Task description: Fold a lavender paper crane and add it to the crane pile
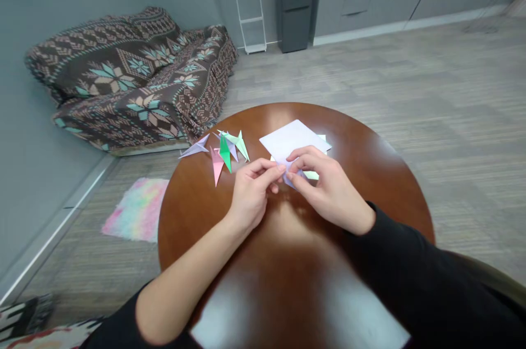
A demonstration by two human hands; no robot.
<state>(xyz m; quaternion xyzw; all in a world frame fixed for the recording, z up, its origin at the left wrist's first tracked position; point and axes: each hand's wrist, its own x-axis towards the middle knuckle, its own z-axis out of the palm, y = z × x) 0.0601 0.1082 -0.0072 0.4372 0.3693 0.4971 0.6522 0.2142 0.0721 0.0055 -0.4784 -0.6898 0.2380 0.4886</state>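
Between my two hands is a small folded piece of lilac origami paper (291,179), raised over the wooden table. My left hand (255,187) pinches its left side between thumb and index finger. On the other side my right hand (318,182) has its thumb and fingers curled in on the paper, partly hiding it. Just beyond the hands lies a stack of pale square paper (293,138), with light green sheets (312,175) showing from under it.
Several folded paper cranes lie at the table's left, among them a green crane (224,153), a pink crane (216,164) and a lilac crane (196,147). The round brown table (378,184) stands near a sofa (139,80) under a patterned cover. A fluffy pastel rug (137,211) is on the floor.
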